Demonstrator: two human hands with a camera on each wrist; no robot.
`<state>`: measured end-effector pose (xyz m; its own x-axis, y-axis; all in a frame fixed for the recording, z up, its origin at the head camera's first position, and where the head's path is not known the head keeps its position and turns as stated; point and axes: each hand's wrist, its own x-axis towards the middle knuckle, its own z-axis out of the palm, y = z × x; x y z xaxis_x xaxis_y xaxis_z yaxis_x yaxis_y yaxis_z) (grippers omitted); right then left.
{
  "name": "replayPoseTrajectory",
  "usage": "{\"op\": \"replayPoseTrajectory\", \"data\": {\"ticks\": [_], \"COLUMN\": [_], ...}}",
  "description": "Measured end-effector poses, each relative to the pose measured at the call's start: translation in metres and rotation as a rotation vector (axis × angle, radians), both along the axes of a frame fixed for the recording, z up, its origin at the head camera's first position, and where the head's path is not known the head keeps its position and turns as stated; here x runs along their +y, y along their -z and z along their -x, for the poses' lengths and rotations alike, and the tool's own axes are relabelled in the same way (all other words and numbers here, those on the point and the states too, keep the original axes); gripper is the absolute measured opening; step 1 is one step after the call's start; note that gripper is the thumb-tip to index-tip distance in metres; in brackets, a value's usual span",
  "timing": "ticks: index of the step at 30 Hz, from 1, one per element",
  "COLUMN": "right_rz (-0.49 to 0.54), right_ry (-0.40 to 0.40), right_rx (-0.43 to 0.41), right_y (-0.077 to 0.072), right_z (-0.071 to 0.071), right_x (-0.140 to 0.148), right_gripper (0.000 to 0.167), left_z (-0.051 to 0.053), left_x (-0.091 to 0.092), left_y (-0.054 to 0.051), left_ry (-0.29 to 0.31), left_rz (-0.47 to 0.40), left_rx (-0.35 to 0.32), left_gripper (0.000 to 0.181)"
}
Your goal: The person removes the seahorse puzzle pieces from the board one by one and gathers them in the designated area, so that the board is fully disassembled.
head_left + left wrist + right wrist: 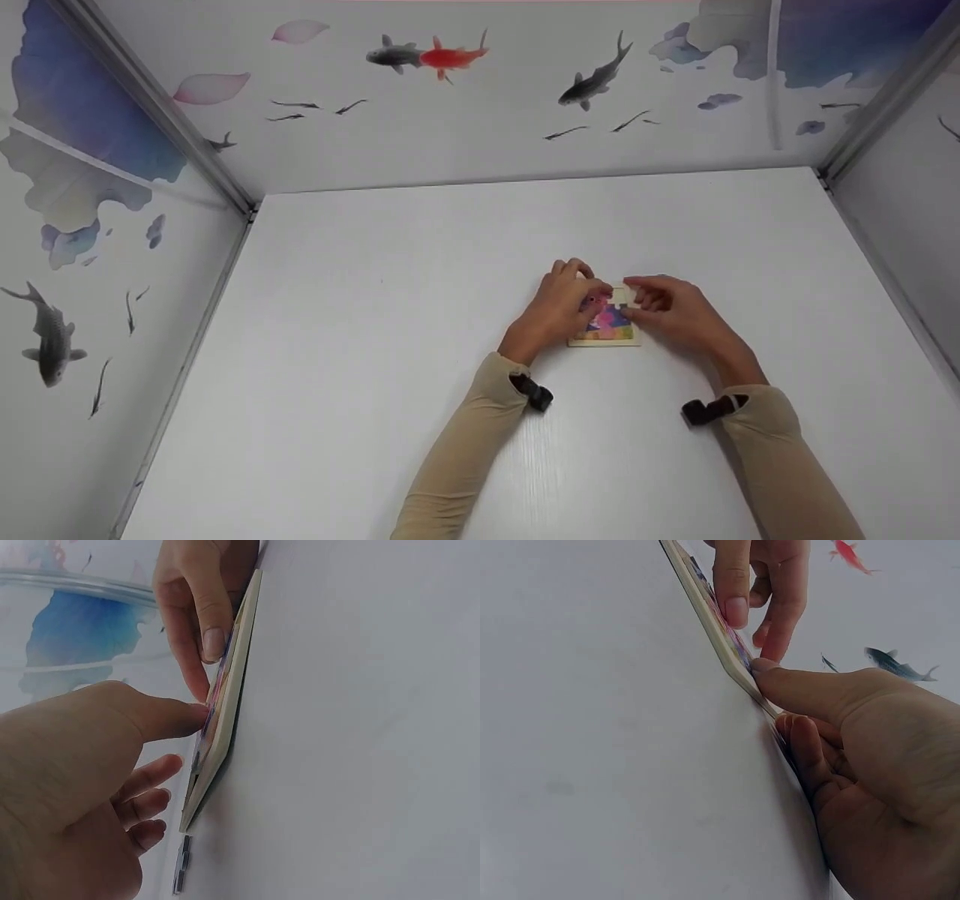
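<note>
From the head camera, the puzzle (pixel 613 330) is seen lying on the white surface (pixel 375 337), right of centre, and it is bracketed from both sides! The left hand (pixel 556 306) is set over its upper left part, thumb laid across the picture, fingers parted from it; whether anything is clamped between them cannot be told. Opposite, the right hand (pixel 679 311) is stationed at the right rim, thumb and bent fingers closed on the puzzle's edge. Near the upper right corner, a pale patch is left bare. Such a light board could easily be skidded about, which is presumably why it is flanked like this.

Over to the left wrist: the left thumb is planted on the pieces, perhaps so that they are held down. The fingers below are loosely bent, their contact with the rim not clearly shown. And a loose piece (pixel 181 865) is spotted just beside the corner, well placed for the left hand.

At the right wrist, the thumb is hooked onto the picture while the fingers are tucked by the outer edge; a pinch is suggested, probably for bracing. The two thumbs are set near each other, both on the face.
</note>
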<state>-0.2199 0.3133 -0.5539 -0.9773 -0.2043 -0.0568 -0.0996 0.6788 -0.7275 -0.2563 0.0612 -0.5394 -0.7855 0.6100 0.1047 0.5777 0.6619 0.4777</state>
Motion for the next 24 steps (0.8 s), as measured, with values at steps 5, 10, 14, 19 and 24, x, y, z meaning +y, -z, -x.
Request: {"op": "replayPoseTrajectory", "data": {"ticks": [5, 10, 14, 19, 24], "right_rz": [-0.001, 0.006, 0.012, 0.018, 0.013], "right_ry": [-0.006, -0.011, -0.01, -0.011, -0.018], "right_rx": [0.012, 0.03, 0.019, 0.016, 0.017], "right_y": [0.0006, -0.0005, -0.0013, -0.0016, -0.0007], "right_z": [0.0002, -0.0005, -0.0004, 0.0, -0.0003], "right_x": [0.0003, -0.0009, -0.0008, -0.0001, 0.0009], "right_gripper": [0.058, 0.056, 0.057, 0.058, 0.059], "left_z": [0.0004, 0.0011, 0.0011, 0.0015, 0.0017], "left_x": [0.001, 0.0019, 0.0035, 0.0058, 0.0072], "left_y": [0.0006, 0.0, -0.001, -0.0016, 0.0003], "left_ry": [0.005, 0.005, -0.002, 0.0, 0.008], "left_rz": [-0.016, -0.027, -0.008, -0.017, -0.019], "left_rx": [-0.024, -0.078, -0.115, -0.159, -0.151], "left_gripper": [0.025, 0.023, 0.026, 0.029, 0.023]}}
